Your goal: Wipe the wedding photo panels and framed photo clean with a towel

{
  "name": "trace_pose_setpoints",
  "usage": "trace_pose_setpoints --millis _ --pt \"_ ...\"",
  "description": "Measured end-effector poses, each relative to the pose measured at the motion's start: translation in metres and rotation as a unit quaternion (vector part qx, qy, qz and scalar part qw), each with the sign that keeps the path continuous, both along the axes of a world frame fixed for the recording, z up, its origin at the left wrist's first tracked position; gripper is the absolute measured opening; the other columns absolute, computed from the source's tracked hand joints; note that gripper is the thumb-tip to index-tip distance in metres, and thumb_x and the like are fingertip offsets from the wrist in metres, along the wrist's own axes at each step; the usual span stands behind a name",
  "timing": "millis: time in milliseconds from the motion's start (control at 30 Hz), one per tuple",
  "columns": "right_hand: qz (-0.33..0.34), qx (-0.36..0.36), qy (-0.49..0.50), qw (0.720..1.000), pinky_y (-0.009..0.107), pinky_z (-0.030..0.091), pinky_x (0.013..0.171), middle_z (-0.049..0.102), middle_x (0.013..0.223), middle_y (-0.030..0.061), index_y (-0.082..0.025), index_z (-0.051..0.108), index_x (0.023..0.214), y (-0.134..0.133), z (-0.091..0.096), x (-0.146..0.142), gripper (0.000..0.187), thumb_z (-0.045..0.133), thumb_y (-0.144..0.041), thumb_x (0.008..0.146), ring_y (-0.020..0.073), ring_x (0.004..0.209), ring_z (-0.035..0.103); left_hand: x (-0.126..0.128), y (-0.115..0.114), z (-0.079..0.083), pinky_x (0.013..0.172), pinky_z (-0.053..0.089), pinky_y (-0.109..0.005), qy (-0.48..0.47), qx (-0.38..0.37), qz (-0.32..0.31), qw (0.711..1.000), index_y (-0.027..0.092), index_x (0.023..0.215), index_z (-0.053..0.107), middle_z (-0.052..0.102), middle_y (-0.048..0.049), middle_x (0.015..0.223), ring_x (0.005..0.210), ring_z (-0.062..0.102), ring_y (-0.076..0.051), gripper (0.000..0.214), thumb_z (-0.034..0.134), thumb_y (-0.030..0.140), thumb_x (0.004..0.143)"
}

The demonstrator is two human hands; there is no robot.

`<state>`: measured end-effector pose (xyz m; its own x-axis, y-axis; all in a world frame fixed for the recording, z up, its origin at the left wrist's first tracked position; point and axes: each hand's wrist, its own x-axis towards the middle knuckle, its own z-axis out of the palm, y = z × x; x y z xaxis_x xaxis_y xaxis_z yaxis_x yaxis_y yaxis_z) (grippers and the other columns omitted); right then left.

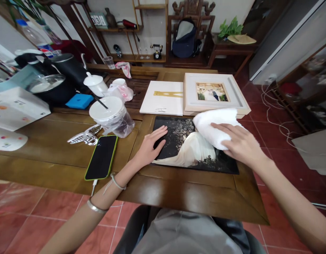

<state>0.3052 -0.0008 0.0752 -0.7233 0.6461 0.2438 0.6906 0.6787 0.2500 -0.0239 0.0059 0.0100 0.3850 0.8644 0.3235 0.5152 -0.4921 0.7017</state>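
A dark glossy photo print (179, 135) showing a white dress lies flat on the wooden table (59, 141) in front of me. My left hand (151, 144) rests flat on the print's left edge, fingers stretched out. My right hand (238, 143) presses a folded white cloth (213, 123) onto the print's upper right part, fingers laid over the cloth.
Behind the print lie a white album (163, 97) and a framed photo box (214, 93). To the left are a green-cased phone (102, 157), a hair clip (83, 137), a lidded plastic cup with straw (112, 116), a blue sponge and kettles. Shelves and a chair stand behind.
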Motion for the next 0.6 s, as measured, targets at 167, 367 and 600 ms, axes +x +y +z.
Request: trace_pose_setpoints --millis 167,367,600 --pt "-0.019 -0.120 0.058 0.991 0.068 0.026 0.105 0.038 0.149 0.0127 -0.019 0.050 0.059 0.018 -0.012 -0.003 0.013 0.055 -0.008 0.063 0.0404 0.141 0.023 0.000 0.000 0.000 0.113 0.034 -0.046 -0.002 0.002 -0.002 1.000 0.019 0.128 0.058 0.054 -0.0096 0.139 0.134 0.044 -0.023 0.036 0.048 0.027 0.094" --pt "-0.004 -0.203 0.109 0.973 0.065 0.019 0.112 0.044 0.146 0.0121 -0.020 0.052 0.063 -0.004 -0.010 -0.007 0.015 0.048 -0.007 0.061 0.0340 0.143 0.020 0.001 0.000 0.000 0.112 0.035 -0.047 -0.009 0.008 -0.001 1.000 0.021 0.127 0.058 0.055 -0.0091 0.138 0.134 0.045 -0.023 0.036 0.048 0.028 0.094" --pt "0.037 -0.255 0.096 0.961 0.059 0.025 0.115 0.044 0.146 0.0035 -0.023 0.057 0.068 -0.083 0.015 -0.027 0.026 0.047 -0.006 0.052 0.0315 0.142 0.023 0.001 0.000 0.000 0.112 0.034 -0.048 -0.006 0.012 -0.001 1.000 0.021 0.127 0.058 0.055 -0.0089 0.138 0.134 0.045 -0.023 0.036 0.048 0.029 0.094"
